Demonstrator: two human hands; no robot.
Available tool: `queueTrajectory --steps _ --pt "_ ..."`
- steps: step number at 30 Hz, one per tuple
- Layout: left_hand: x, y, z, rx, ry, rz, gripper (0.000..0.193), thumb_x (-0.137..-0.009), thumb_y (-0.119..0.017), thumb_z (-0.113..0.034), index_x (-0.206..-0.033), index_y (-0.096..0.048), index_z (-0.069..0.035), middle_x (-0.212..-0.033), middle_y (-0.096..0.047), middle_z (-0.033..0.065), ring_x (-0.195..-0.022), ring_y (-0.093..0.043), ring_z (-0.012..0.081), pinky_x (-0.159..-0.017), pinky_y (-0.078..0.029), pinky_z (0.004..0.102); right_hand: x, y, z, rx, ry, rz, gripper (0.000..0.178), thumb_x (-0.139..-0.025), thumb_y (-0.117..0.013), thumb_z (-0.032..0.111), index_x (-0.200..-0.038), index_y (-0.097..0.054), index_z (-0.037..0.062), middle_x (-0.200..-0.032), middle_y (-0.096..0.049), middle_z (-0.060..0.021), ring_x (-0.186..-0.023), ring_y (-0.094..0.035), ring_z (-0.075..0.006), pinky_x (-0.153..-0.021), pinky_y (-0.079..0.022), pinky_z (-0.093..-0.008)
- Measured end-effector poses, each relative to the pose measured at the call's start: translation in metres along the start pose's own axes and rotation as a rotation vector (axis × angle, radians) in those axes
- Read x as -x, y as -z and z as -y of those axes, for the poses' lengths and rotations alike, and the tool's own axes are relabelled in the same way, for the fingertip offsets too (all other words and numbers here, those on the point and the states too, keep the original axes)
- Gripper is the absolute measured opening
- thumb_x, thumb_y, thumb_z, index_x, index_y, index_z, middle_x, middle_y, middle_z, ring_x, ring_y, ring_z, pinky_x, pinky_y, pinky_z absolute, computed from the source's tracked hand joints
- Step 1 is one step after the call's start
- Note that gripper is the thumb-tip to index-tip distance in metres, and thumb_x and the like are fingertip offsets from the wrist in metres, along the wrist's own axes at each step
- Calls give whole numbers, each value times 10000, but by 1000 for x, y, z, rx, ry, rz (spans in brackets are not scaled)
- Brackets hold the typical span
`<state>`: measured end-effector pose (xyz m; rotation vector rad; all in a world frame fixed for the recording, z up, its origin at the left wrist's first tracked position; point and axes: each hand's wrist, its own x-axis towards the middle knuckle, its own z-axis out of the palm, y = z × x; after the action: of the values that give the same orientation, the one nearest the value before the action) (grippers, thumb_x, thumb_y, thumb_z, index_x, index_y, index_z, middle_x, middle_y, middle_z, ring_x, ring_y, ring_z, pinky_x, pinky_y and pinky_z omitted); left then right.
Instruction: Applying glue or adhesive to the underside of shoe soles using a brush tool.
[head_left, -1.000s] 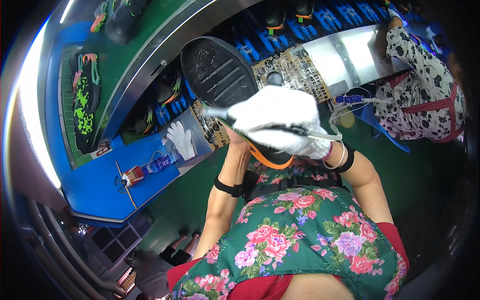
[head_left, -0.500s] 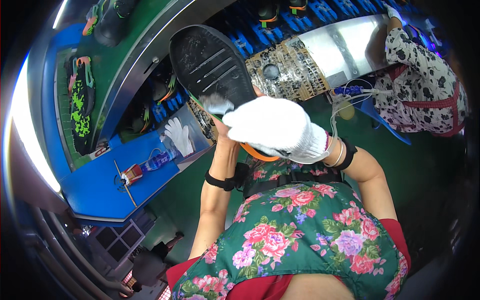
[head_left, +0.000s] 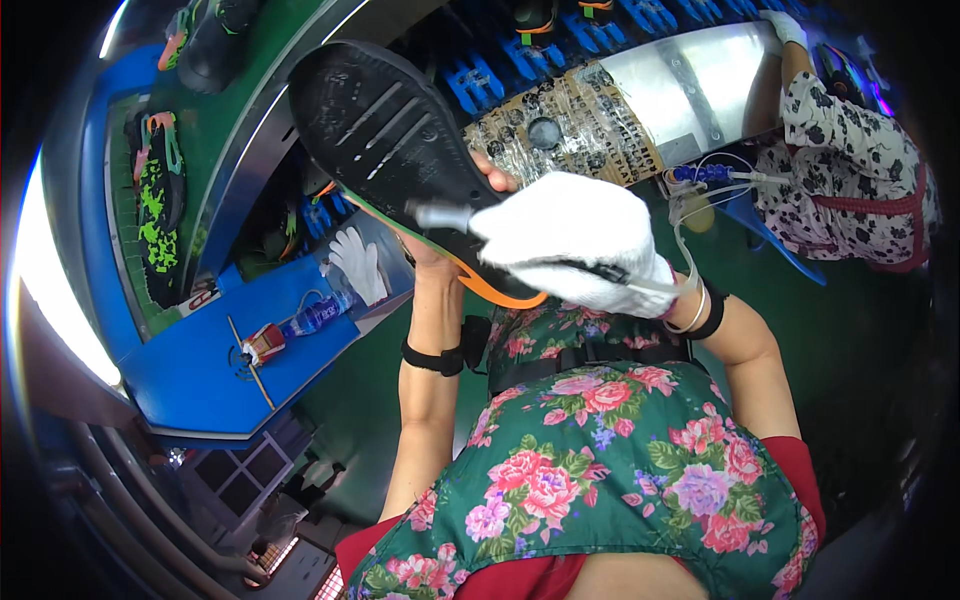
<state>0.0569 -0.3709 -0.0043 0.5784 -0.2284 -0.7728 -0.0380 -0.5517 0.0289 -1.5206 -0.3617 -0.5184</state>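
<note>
My left hand (head_left: 432, 248), bare, wraps round a shoe (head_left: 385, 140) from below, its fingers showing at the far edge. The shoe is tilted with its black bottom facing up and orange trim along its near side. Wet-looking pale streaks lie in the grooves of that bottom. In a white knit glove, my right hand (head_left: 575, 235) closes round a small brush (head_left: 440, 215), blurred by motion, whose tip is at the shoe's middle near the left hand. A thin clear tube (head_left: 690, 250) runs by the gloved wrist.
Taped cardboard (head_left: 590, 130) bearing a round dark disc lies beyond my hands, beside a metal plate (head_left: 720, 80). Blue holders (head_left: 470, 85) line the back. On the blue table (head_left: 190, 375) are a white glove (head_left: 357, 265) and a bottle (head_left: 318, 315). A co-worker (head_left: 850, 160) is at right.
The shoe has shifted left and toward me, showing more of its bottom. The gloved hand has moved slightly right, and the brush now lies further in on the bottom.
</note>
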Motion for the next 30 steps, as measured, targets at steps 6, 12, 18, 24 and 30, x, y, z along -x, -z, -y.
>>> queueTrajectory --steps 6,12,18,24,30 --pt "-3 2 -2 25 -15 -55 1171 -734 -446 -983 -1255 -555 60 -1111 -627 198 -1068 -611 325 -926 -529 491 0 1 2 142 226 160 268 -824 -765 47 -1089 -782 88 -1105 -768 -95 -963 -740 -265 -820 -589 -362" --pt "-4 3 -10 -11 -27 -15 884 -839 -686 -717 -1267 -521 39 -1116 -638 179 -1138 -592 336 -1024 -499 458 2 8 3 207 170 128 264 -799 -800 54 -1061 -780 81 -1082 -768 -113 -945 -742 -272 -814 -590 -359" --pt "-8 6 -12 -31 -65 -11 781 -931 -611 -648 -1263 -512 52 -1111 -638 199 -1117 -607 354 -1020 -500 462 11 5 -5 -167 -82 5 303 -796 -811 60 -1094 -779 110 -1096 -764 -78 -893 -735 -256 -811 -587 -365" --pt "-11 7 -18 -123 -92 -15 1256 -668 -354 -1040 -1205 -593 70 -1076 -644 182 -1021 -631 312 -952 -523 444 17 6 -1 168 86 99 238 -814 -808 90 -1051 -794 116 -1019 -777 -91 -904 -742 -254 -810 -586 -352" --pt "-16 3 -21 -117 -178 -19 783 -946 -584 -650 -1186 -564 94 -1059 -632 190 -1058 -639 346 -1005 -518 475 17 10 -1 5 -29 26 216 -799 -804 57 -1013 -790 82 -1063 -773 -89 -914 -740 -256 -815 -586 -358"
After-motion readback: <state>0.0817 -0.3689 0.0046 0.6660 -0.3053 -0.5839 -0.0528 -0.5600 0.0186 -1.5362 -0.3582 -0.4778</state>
